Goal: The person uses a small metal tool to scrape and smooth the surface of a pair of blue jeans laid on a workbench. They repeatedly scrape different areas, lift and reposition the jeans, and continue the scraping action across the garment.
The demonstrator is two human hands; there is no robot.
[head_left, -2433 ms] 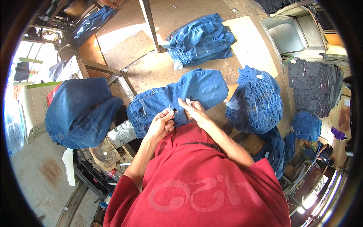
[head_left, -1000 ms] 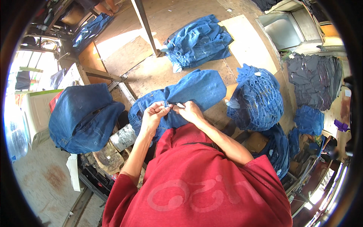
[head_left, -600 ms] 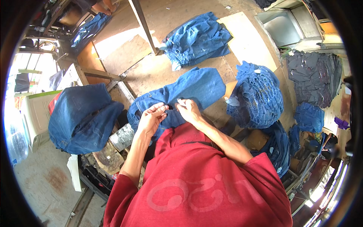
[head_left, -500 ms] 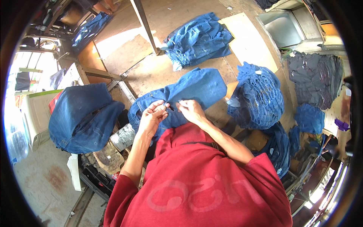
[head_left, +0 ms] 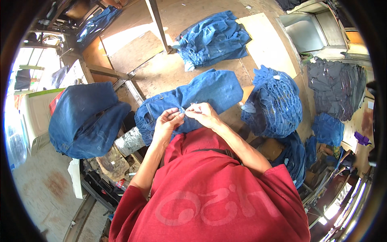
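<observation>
A pair of blue jeans (head_left: 215, 86) lies across in front of my body, its wider, gathered end at the left. Over the middle of it my left hand (head_left: 170, 119) and my right hand (head_left: 202, 114) meet with their fingertips almost touching. Both hands pinch at a small pale bit between them, too small to name; it may be part of the denim or a scrap. To the right of the jeans stands a thick bundle of folded denim (head_left: 276, 103).
Beyond the jeans is another denim pile (head_left: 215, 40), near a metal post (head_left: 158, 26). Dark blue denim (head_left: 86, 121) drapes over something at the left. Dark grey garments (head_left: 336, 86) are stacked at the far right, with a smaller denim pile (head_left: 327, 129) below.
My two hands have come closer together, fingertips now nearly meeting. A dark bit seen by the left fingers earlier no longer shows. The whole view has shifted slightly.
</observation>
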